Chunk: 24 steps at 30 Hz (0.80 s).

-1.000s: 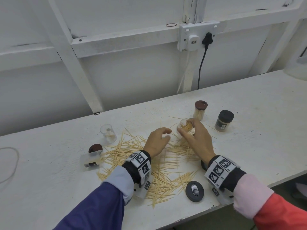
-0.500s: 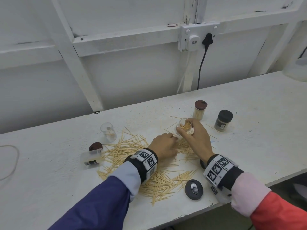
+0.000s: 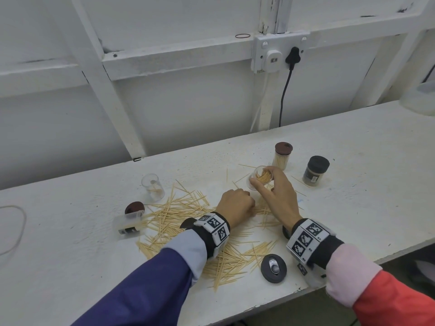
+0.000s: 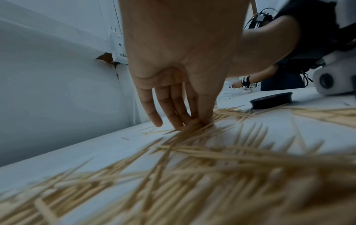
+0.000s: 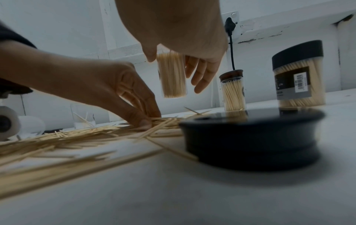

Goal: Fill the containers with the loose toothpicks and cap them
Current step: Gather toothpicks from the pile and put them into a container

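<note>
We see the table (image 3: 94, 267) strewn with loose toothpicks (image 3: 179, 220). Our right hand (image 3: 279, 196) holds an open container (image 5: 172, 76) lifted, fingers (image 5: 202, 73) curled around it; our left hand (image 3: 236, 204) fingers (image 4: 173, 106) pinch toothpicks beside it.

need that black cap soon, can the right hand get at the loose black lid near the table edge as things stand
Probably not yet: the right hand grips the open jar of toothpicks. The black lid lies uncovered beside that wrist, so the way looks free once the jar is put down.
</note>
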Each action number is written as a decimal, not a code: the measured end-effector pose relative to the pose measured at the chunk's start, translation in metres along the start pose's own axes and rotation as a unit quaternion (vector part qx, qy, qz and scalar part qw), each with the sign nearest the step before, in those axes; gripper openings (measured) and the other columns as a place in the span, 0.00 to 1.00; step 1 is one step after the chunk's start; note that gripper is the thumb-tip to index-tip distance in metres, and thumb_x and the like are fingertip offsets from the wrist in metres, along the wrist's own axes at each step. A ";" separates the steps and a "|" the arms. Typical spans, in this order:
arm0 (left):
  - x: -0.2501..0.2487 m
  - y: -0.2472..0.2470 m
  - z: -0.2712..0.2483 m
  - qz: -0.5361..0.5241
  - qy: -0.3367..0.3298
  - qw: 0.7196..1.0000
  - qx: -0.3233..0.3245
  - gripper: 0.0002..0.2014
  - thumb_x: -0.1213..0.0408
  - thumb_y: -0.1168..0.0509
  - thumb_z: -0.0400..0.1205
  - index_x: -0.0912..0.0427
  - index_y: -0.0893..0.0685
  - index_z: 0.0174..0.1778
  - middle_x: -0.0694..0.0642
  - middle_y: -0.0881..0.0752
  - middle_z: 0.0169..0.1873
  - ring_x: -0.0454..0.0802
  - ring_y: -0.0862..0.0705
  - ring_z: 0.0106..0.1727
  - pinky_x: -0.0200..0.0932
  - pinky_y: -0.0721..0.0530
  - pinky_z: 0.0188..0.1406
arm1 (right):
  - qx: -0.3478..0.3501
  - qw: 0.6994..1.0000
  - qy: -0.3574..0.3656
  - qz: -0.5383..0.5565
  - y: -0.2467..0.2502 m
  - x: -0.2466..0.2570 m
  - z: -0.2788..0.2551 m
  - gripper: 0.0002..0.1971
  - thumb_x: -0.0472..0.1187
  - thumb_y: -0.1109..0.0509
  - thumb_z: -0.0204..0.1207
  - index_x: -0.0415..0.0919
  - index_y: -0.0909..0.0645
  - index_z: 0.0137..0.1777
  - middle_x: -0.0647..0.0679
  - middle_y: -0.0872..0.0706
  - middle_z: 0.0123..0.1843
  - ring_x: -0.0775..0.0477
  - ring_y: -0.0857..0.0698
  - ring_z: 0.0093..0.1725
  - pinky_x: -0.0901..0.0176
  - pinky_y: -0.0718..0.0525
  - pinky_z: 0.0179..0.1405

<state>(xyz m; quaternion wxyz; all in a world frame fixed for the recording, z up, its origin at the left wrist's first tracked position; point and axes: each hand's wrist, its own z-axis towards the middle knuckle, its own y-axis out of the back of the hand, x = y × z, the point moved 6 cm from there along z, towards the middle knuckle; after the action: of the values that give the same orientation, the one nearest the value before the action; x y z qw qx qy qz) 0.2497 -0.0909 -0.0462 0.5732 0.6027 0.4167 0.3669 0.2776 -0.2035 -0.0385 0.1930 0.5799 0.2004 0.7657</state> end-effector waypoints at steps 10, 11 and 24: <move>0.009 0.003 -0.009 0.085 0.005 0.996 0.039 0.13 0.65 0.46 0.86 0.63 0.18 0.58 0.59 0.16 0.53 0.60 0.17 0.54 0.47 0.32 0.39 | 0.002 1.000 -0.001 0.005 0.000 -0.001 0.001 0.24 0.64 0.31 0.75 0.52 0.26 0.65 0.59 0.20 0.60 0.56 0.21 0.58 0.46 0.18 0.56; 0.009 0.002 -0.011 0.085 0.009 0.996 0.038 0.12 0.65 0.46 0.86 0.64 0.19 0.57 0.59 0.16 0.53 0.61 0.17 0.54 0.48 0.32 0.39 | 0.002 1.000 0.000 0.004 0.000 -0.001 0.001 0.24 0.63 0.31 0.75 0.52 0.26 0.65 0.59 0.20 0.59 0.56 0.21 0.58 0.46 0.18 0.56; 0.037 -0.009 -0.014 0.009 0.012 0.992 0.128 0.11 0.65 0.48 0.89 0.66 0.24 0.60 0.62 0.19 0.56 0.60 0.20 0.57 0.48 0.29 0.47 | 0.010 1.000 0.008 0.006 0.000 0.000 0.002 0.23 0.61 0.30 0.76 0.49 0.25 0.66 0.57 0.19 0.60 0.55 0.21 0.58 0.50 0.19 0.55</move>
<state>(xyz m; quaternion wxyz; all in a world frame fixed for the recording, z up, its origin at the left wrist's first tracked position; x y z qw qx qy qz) 0.2501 -0.0516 -0.0557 0.4831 0.6701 0.4619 0.3229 0.2794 -0.2033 -0.0381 0.1814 0.5766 0.2062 0.7695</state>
